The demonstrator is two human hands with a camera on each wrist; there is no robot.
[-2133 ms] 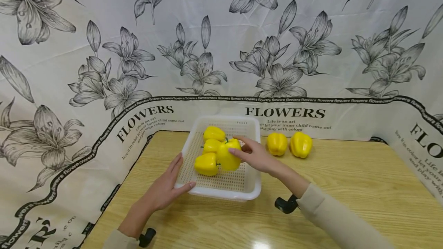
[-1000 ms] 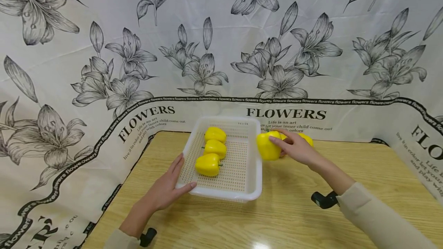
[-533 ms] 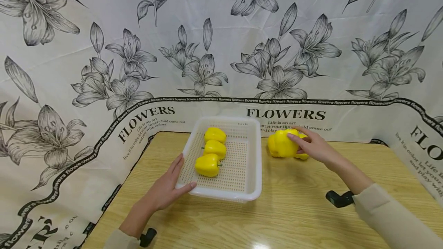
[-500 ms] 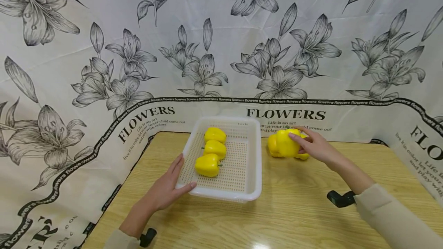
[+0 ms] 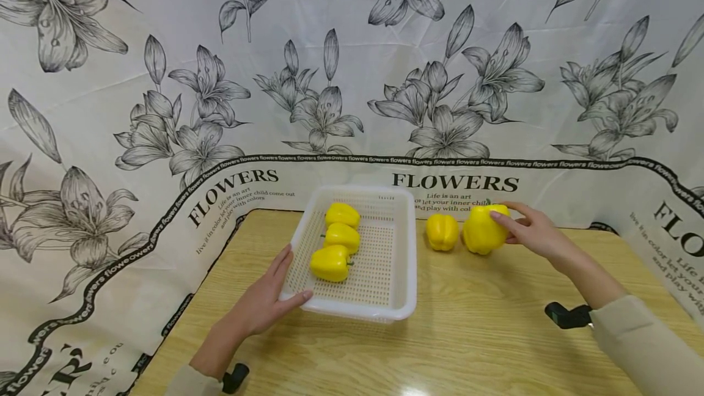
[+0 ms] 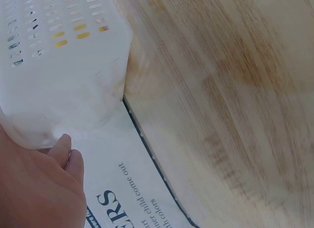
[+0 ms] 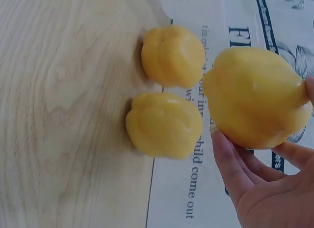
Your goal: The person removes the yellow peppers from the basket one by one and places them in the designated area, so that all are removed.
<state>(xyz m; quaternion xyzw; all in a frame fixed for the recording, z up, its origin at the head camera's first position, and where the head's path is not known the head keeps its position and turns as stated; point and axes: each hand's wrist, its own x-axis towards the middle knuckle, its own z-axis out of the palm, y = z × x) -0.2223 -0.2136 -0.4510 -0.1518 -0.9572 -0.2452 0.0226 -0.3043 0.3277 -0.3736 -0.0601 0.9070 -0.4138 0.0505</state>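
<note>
My right hand point(image 5: 530, 234) pinches a yellow bell pepper point(image 5: 492, 225) between thumb and fingers, its green stem pointing up. In the right wrist view this held pepper point(image 7: 257, 98) is raised beside two other yellow bell peppers on the table. In the head view it overlaps one of them, while the other table pepper point(image 5: 442, 232) shows fully to its left. My left hand point(image 5: 264, 298) grips the near left corner of a white perforated basket point(image 5: 407, 304), thumb at the rim and fingers along the outer side. Three yellow bell peppers point(image 5: 342, 237) lie in a column inside its left half.
A wooden table point(image 5: 467, 335) carries everything. A white cloth point(image 5: 352, 109) with flower drawings and lettering hangs behind and at the sides, close to the table's back edge. Black wrist mounts point(image 5: 566, 315) stick out from both sleeves.
My right hand has lifted the pepper out of the basket's middle and carried it right, past the first table pepper to the second. The left hand has kept its place on the basket.
</note>
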